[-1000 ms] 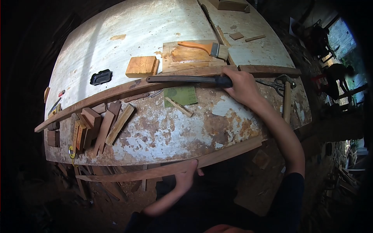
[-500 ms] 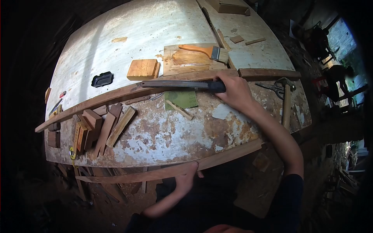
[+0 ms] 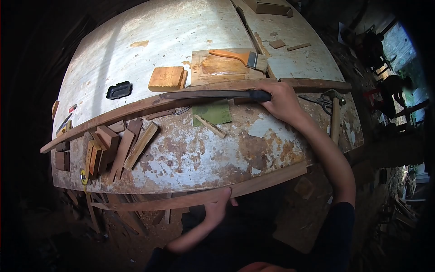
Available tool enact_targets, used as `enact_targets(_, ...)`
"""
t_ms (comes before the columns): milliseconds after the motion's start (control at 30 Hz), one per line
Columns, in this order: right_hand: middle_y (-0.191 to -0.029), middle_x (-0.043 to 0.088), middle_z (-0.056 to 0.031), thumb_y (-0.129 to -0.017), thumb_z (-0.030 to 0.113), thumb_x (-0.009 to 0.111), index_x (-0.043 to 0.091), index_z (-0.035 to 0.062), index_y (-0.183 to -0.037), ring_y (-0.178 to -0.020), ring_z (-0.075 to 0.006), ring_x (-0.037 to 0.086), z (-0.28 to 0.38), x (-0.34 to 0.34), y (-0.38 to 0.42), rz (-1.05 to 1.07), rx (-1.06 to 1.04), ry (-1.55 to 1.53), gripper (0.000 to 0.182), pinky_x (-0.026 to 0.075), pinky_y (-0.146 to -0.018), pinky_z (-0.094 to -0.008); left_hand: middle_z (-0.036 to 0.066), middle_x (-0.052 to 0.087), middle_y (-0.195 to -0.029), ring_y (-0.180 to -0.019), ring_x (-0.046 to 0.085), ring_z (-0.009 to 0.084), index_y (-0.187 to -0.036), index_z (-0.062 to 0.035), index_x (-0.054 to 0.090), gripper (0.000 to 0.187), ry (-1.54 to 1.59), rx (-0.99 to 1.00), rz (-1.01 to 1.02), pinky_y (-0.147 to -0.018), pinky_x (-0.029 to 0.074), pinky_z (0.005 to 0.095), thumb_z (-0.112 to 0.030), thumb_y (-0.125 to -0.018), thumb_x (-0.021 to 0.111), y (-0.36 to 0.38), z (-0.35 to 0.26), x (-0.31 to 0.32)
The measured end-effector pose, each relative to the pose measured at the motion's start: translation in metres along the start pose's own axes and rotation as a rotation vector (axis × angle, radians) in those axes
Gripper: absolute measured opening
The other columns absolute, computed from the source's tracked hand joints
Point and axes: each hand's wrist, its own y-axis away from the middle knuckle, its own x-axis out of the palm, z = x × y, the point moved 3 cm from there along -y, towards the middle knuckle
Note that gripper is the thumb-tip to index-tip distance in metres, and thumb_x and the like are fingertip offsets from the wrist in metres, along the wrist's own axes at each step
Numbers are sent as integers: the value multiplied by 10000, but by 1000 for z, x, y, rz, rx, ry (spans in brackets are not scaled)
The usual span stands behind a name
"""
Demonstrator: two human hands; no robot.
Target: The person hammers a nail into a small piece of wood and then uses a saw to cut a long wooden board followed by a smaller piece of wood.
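Observation:
My right hand (image 3: 282, 100) is closed around the black handle of a long tool with a narrow dark blade (image 3: 204, 94). That blade points left and overlaps a long wooden beam (image 3: 122, 110) lying across the bench. Below the bench's front edge, my left hand (image 3: 216, 206) grips a long wooden strip (image 3: 267, 180) near its middle, thumb on its upper edge. Under the blade lie a green sheet of sandpaper (image 3: 216, 112) and a small wood stick (image 3: 209, 126).
The worn workbench (image 3: 199, 158) carries a paintbrush (image 3: 235, 59) on a wooden panel (image 3: 201, 72), wood blocks (image 3: 166, 78), a black tray (image 3: 119, 90), and wood offcuts (image 3: 140, 145). To the right are scissors (image 3: 324, 105) and a hammer (image 3: 335, 120). A tape measure (image 3: 84, 177) sits at the left.
My right hand has shifted slightly right with the dark-bladed tool. My left hand still holds the wooden strip in nearly the same place.

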Motion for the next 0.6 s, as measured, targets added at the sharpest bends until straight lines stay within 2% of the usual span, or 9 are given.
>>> enact_targets(367, -909, 753, -171, -806, 23, 831, 725, 38, -1011, -863, -376, 758, -6, 2, 6, -33, -28, 46, 231, 575, -732, -438, 68, 725, -756, -806, 701, 136, -1045, 22, 710, 213, -40, 2, 21, -823, 549, 302, -140, -1123, 596, -2, 2, -2)
enact_targets(467, -970, 779, -156, -784, 29, 820, 765, 69, -1055, -913, -374, 760, -7, 1, 6, -12, 7, 44, 280, 598, -799, -464, 75, 726, -758, -802, 705, 144, -1045, 23, 711, 212, -13, -24, 6, -816, 551, 302, -139, -1122, 597, 0, 5, -2)
enact_targets(600, -994, 787, -149, -777, 18, 822, 776, 64, -1061, -927, -370, 764, -6, -1, 6, -13, -4, 51, 292, 605, -812, -450, 77, 727, -760, -791, 709, 151, -1054, 27, 712, 214, -22, 22, 23, -797, 557, 302, -140, -1122, 598, -1, 7, -3)
